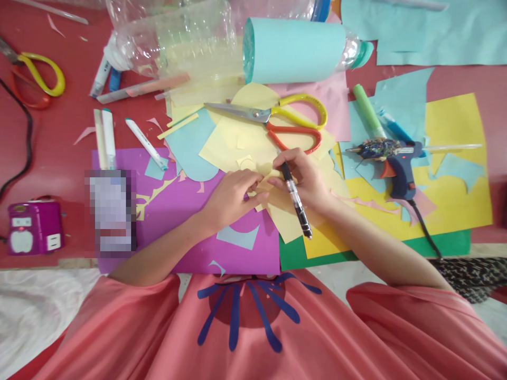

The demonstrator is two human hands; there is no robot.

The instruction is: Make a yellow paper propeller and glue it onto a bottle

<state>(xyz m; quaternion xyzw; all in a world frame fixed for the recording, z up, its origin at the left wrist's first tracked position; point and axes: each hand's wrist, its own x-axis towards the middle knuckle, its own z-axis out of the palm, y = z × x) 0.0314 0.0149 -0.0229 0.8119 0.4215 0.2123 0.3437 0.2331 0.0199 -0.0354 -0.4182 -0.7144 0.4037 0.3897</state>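
My left hand (232, 196) pinches a small pale yellow paper piece (266, 182) between thumb and fingers. My right hand (304, 177) has its fingertips at the other side of that piece, and a black pen (293, 198) is tucked in the same hand, pointing down towards me. Just beyond both hands lie scissors (261, 115) with one yellow and one red handle, on pale yellow paper sheets (222, 145). Beneath my left hand is a purple sheet (190, 232) with a light blue scrap (237, 236) on it.
A bottle wrapped in light blue paper (295, 50) lies at the back, beside clear plastic bottles (178, 39). A glue gun (402, 163) with a cord rests on the right. Markers (146, 142), a blurred phone (111, 211), a purple box (35, 227) and second scissors (39, 74) are left.
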